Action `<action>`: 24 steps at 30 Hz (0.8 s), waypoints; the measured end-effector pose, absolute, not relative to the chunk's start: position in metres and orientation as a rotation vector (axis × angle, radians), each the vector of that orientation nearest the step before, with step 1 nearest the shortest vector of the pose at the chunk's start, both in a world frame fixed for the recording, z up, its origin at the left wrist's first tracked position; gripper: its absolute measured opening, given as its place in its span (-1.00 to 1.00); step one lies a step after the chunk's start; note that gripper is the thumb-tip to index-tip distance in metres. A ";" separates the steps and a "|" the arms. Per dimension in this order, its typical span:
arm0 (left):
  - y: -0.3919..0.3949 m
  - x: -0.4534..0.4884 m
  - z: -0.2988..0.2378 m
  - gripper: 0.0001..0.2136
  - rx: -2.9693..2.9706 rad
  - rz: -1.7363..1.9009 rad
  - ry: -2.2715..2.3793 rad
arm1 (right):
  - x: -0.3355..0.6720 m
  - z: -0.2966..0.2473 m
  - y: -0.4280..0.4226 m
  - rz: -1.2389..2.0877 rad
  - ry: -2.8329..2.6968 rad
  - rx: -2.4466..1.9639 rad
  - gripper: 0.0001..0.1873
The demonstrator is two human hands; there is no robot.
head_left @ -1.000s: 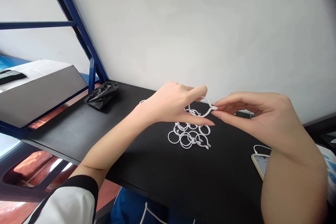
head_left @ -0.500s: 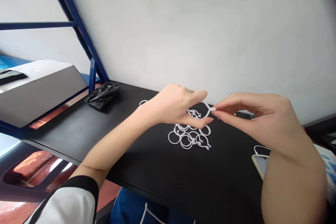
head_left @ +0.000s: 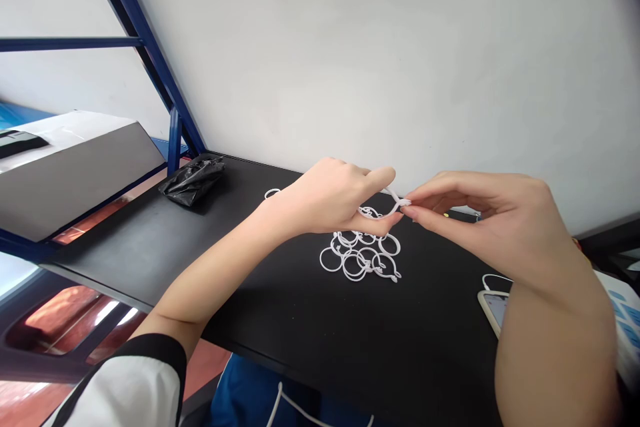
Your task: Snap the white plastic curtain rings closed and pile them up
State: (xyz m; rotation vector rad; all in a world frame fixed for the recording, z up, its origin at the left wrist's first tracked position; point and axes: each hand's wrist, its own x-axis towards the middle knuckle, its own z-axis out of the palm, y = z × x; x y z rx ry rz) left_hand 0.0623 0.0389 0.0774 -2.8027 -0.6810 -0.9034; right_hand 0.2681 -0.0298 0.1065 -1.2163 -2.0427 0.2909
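Above the black table, my left hand point(head_left: 345, 197) grips a white curtain ring point(head_left: 393, 207) by its hoop, thumb below and fingers above. My right hand point(head_left: 490, 213) pinches the small end of that same ring between thumb and forefinger. Part of the hoop is hidden behind the left fingers. Below the hands lies a loose pile of white rings point(head_left: 357, 260), several of them overlapping, each with a small eyelet or clip. One more ring point(head_left: 273, 193) shows partly behind my left wrist.
A crumpled black plastic bag point(head_left: 193, 180) lies at the back left of the black table point(head_left: 300, 307). A phone point(head_left: 493, 307) with a white cable rests at the right. Blue metal frame bars point(head_left: 150, 60) and a grey-sided box point(head_left: 85, 173) stand left; a wall is behind.
Both hands keep hold of the ring. The left thumb has risen slightly toward its fingers, and the view has shifted a little.
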 end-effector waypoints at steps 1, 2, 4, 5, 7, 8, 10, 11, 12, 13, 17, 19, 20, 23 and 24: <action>0.039 0.063 0.078 -0.65 -2.809 -0.899 -0.684 | 0.268 0.107 -0.030 0.291 -2.035 -1.215 -0.96; 0.039 0.063 0.078 -0.65 -2.814 -0.896 -0.688 | 0.267 0.107 -0.030 0.291 -2.028 -1.213 -0.96; 0.038 0.063 0.078 -0.67 -2.822 -0.895 -0.694 | 0.266 0.107 -0.029 0.288 -2.020 -1.214 -0.96; 0.038 0.063 0.078 -0.69 -2.832 -0.895 -0.696 | 0.266 0.107 -0.029 0.289 -2.019 -1.215 -0.96; 0.038 0.062 0.078 -0.70 -2.862 -0.888 -0.700 | 0.266 0.106 -0.029 0.297 -2.020 -1.212 -0.96; 0.038 0.062 0.077 -0.69 -2.880 -0.879 -0.705 | 0.266 0.106 -0.029 0.302 -2.022 -1.213 -0.97; 0.038 0.061 0.077 -0.65 -2.915 -0.856 -0.718 | 0.266 0.105 -0.029 0.310 -2.030 -1.215 -0.97; 0.039 0.060 0.076 -0.63 -2.930 -0.846 -0.724 | 0.267 0.105 -0.029 0.308 -2.033 -1.214 -0.97; 0.040 0.060 0.075 -0.61 -2.944 -0.839 -0.729 | 0.267 0.104 -0.028 0.302 -2.036 -1.212 -0.97; 0.041 0.060 0.075 -0.59 -2.955 -0.834 -0.733 | 0.267 0.103 -0.027 0.298 -2.038 -1.206 -0.97; 0.042 0.060 0.075 -0.51 -2.954 -0.823 -0.748 | 0.269 0.101 -0.025 0.297 -2.042 -1.219 -0.97; 0.041 0.060 0.076 -0.49 -2.942 -0.804 -0.754 | 0.269 0.101 -0.025 0.300 -2.043 -1.241 -0.97; 0.041 0.061 0.076 -0.49 -2.937 -0.793 -0.758 | 0.269 0.102 -0.024 0.302 -2.045 -1.250 -0.96; 0.041 0.061 0.076 -0.53 -2.930 -0.765 -0.759 | 0.268 0.101 -0.024 0.306 -2.045 -1.253 -0.96; 0.041 0.061 0.076 -0.54 -2.925 -0.762 -0.757 | 0.268 0.101 -0.024 0.303 -2.043 -1.250 -0.96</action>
